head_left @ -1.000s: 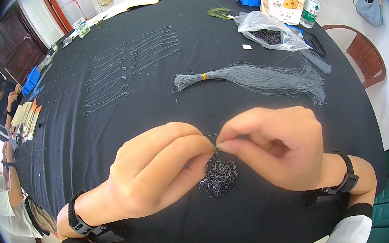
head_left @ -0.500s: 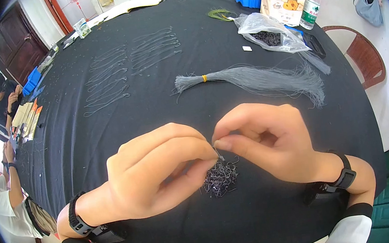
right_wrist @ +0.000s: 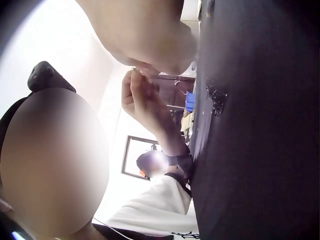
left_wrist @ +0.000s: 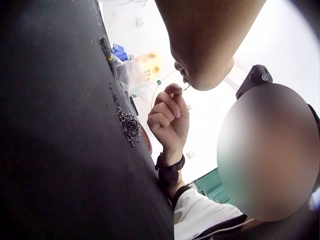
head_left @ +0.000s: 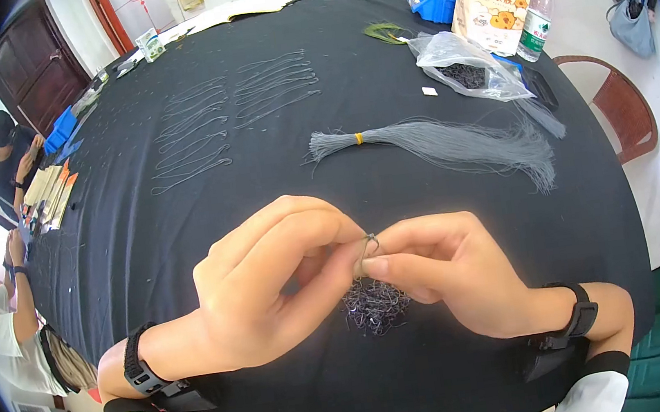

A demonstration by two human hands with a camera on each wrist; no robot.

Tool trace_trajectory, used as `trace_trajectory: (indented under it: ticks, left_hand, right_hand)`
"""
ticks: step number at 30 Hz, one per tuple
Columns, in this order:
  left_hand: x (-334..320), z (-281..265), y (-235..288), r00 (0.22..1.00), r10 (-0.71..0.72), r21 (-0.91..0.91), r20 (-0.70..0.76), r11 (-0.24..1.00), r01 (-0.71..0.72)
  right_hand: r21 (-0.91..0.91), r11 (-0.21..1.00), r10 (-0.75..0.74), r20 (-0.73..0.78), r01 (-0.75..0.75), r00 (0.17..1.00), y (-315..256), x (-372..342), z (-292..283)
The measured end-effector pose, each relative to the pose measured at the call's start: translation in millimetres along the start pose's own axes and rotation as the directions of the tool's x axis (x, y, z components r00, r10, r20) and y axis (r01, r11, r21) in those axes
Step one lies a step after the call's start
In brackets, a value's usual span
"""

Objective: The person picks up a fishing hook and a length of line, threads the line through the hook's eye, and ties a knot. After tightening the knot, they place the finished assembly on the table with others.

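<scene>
In the head view the left hand (head_left: 278, 282) and the right hand (head_left: 454, 273) meet over a pile of small dark hooks (head_left: 375, 307). Between their fingertips is a small dark hook (head_left: 372, 240), pinched by the left hand. Thumb and forefinger of the right hand pinch at the same spot, on thin line that shows in the left wrist view as a fine arc (left_wrist: 153, 95). Fingers hide most of the hook. Beyond the hands lies a bundle of grey line (head_left: 429, 140) with a yellow tie. Several looped lines (head_left: 192, 153) lie in two columns at the back left.
On the black table (head_left: 289, 409), a plastic bag of dark hooks (head_left: 466, 74), a blue bin (head_left: 433, 5), a tissue pack (head_left: 493, 1) and a bottle (head_left: 536, 20) stand at the back right. Two other people are at the left edge, near paper packets (head_left: 48, 195).
The right hand has lowered and turned, its fingertips now against the left hand's. A hook end shows above the fingertips. The head view has shifted slightly.
</scene>
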State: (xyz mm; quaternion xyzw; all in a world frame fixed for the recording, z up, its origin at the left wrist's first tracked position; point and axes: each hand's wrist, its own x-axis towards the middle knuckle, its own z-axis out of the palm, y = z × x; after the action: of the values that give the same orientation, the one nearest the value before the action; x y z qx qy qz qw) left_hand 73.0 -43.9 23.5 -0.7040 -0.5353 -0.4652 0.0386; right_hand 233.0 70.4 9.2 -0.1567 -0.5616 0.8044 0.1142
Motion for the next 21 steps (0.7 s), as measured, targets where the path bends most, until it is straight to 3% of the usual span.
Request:
trace_trajectory:
  ticks: [5,6,8,11,14,17,21]
  left_hand:
    - [0.1,1.3,2.1,1.0,0.015,0.077,-0.026,0.997,-0.013]
    - [0.0,2.1,2.6,0.999,0.024,0.099,-0.03,0.995,-0.021]
    - [-1.8,4.3,1.8,0.997,0.069,0.14,-0.04,0.988,-0.063]
    - [-2.8,5.5,0.1,0.989,0.146,0.195,-0.029,0.971,-0.138]
    - [-0.9,6.0,-4.7,0.975,0.222,0.222,-0.01,0.951,-0.215]
    - [0.2,4.6,-5.7,0.971,0.239,0.208,0.014,0.949,-0.237]
    - [-0.6,5.3,-5.6,0.972,0.23,0.132,0.052,0.963,-0.235]
  right_hand:
    - [-0.174,0.968,-0.199,-0.102,0.179,0.975,6.6,-3.7,10.1]
    - [-0.315,0.91,-0.308,-0.082,0.268,0.948,8.3,-4.5,9.9]
    - [-0.566,0.713,-0.5,0.002,0.414,0.866,11.0,-5.8,8.0]
    - [-0.76,0.313,-0.653,0.263,0.57,0.71,5.1,-5.4,4.6]
    - [-0.811,0.157,-0.67,0.332,0.564,0.664,-6.9,-12.9,7.3]
    - [-0.824,0.069,-0.742,0.334,0.562,0.581,-12.9,-9.7,3.6]
    - [-0.819,0.215,-0.766,0.197,0.532,0.612,-11.0,-2.7,-1.1]
